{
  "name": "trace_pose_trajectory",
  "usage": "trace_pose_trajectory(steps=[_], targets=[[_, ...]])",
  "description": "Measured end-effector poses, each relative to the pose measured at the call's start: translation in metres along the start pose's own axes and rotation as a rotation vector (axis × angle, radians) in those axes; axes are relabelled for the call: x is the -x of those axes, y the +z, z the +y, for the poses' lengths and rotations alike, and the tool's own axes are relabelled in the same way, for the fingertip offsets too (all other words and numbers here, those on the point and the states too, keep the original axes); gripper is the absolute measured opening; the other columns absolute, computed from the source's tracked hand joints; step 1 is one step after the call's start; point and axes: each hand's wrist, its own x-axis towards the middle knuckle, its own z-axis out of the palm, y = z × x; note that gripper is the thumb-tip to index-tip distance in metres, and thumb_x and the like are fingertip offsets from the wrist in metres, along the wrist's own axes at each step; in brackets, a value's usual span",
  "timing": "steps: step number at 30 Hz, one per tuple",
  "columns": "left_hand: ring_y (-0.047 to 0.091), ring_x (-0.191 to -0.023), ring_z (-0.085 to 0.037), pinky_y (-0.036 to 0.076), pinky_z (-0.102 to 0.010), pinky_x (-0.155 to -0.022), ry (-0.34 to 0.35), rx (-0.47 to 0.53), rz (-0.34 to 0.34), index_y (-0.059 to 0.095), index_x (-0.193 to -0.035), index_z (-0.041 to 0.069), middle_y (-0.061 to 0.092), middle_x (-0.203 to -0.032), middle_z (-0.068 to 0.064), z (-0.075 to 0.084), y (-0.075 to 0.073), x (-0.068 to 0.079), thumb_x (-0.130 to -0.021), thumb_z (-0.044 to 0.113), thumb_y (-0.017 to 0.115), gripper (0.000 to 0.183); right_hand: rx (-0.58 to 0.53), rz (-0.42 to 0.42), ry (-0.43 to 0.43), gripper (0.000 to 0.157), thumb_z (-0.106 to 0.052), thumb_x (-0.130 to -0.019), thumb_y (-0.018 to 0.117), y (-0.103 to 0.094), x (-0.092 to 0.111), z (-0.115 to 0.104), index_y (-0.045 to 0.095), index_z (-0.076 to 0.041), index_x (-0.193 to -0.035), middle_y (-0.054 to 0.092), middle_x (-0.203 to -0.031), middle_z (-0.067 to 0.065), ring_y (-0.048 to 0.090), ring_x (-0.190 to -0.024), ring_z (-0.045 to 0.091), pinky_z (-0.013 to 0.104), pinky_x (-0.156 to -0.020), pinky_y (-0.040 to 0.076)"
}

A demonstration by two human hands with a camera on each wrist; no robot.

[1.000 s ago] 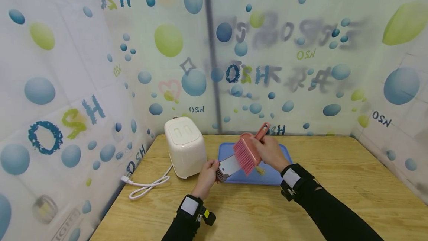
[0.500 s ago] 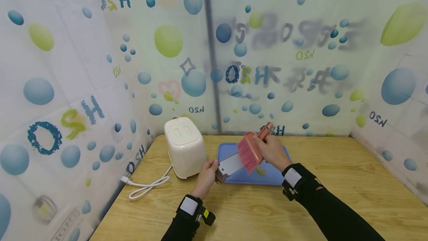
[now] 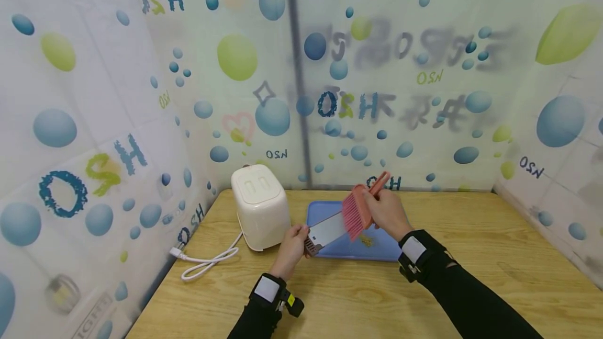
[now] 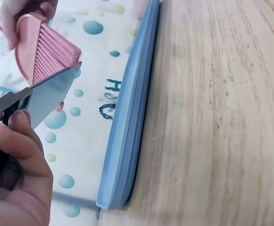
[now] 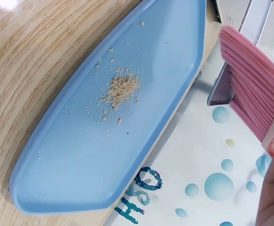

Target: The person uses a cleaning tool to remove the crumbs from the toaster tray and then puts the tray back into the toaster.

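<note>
My left hand point(image 3: 290, 251) grips the dark end of a flat metal crumb tray point(image 3: 328, 232), which it holds tilted above a blue plastic tray point(image 3: 388, 250). In my right hand point(image 3: 389, 214) is a pink brush point(image 3: 359, 208), its handle pointing up and away. The bristles point(image 4: 56, 49) touch the crumb tray near its far end in the left wrist view. A small heap of tan crumbs point(image 5: 121, 89) lies on the blue tray, with finer bits scattered round it. Part of the right hand is cut off in the right wrist view.
Left of the blue tray stands a cream toaster point(image 3: 261, 213), close to my left hand. Its white cord point(image 3: 212, 263) lies looped on the wooden table point(image 3: 358, 297), the plug near the left edge. A patterned curtain point(image 3: 400, 119) hangs behind the table.
My right hand has drawn the brush to the right along the crumb tray, baring more of its metal surface. The left hand and crumb tray have stayed nearly still.
</note>
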Motion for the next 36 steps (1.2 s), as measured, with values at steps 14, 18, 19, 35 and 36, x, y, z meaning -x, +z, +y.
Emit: trace_pose_trajectory(steps=[14, 18, 19, 35, 36], targets=[[0.053, -0.066, -0.013, 0.045, -0.024, -0.055, 0.011, 0.002, 0.008, 0.057, -0.110, -0.006, 0.058, -0.085, -0.007, -0.002, 0.000, 0.000, -0.112, 0.020, 0.039, 0.032, -0.038, 0.044, 0.035, 0.042, -0.031, -0.108, 0.051, -0.003, 0.001, 0.003, 0.065, 0.008, -0.100, 0.062, -0.064, 0.010, 0.059, -0.045, 0.018, 0.037, -0.047, 0.054], [0.054, -0.066, -0.013, 0.045, -0.024, -0.055, 0.004, -0.003, 0.011, 0.057, -0.108, -0.005, 0.058, -0.084, -0.006, -0.002, 0.000, -0.001, -0.112, 0.019, 0.039, 0.031, -0.026, 0.062, 0.067, 0.041, -0.031, -0.108, 0.050, -0.004, 0.001, 0.005, 0.065, 0.006, -0.099, 0.061, -0.062, 0.009, 0.059, -0.045, 0.017, 0.038, -0.048, 0.055], [0.054, -0.066, -0.013, 0.045, -0.024, -0.055, 0.003, -0.003, 0.011, 0.057, -0.108, -0.005, 0.058, -0.084, -0.007, -0.002, 0.000, -0.001, -0.112, 0.019, 0.038, 0.031, -0.020, 0.067, 0.074, 0.041, -0.031, -0.108, 0.050, -0.005, 0.001, 0.005, 0.065, 0.006, -0.098, 0.061, -0.061, 0.008, 0.059, -0.045, 0.016, 0.038, -0.049, 0.056], [0.053, -0.067, -0.013, 0.044, -0.024, -0.056, -0.002, -0.002, 0.016, 0.057, -0.112, -0.006, 0.057, -0.086, -0.007, -0.003, -0.001, -0.003, -0.112, 0.017, 0.036, 0.031, 0.014, 0.076, 0.107, 0.040, -0.027, -0.107, 0.049, -0.010, 0.000, 0.004, 0.065, 0.008, -0.095, 0.060, -0.057, 0.008, 0.059, -0.043, 0.016, 0.034, -0.046, 0.055], [0.053, -0.067, -0.014, 0.044, -0.024, -0.055, 0.003, -0.005, 0.016, 0.057, -0.112, -0.006, 0.057, -0.086, -0.007, -0.003, -0.001, -0.003, -0.112, 0.017, 0.036, 0.031, 0.016, 0.076, 0.110, 0.040, -0.027, -0.107, 0.048, -0.010, 0.000, 0.004, 0.065, 0.007, -0.094, 0.059, -0.057, 0.008, 0.059, -0.043, 0.016, 0.036, -0.047, 0.055]])
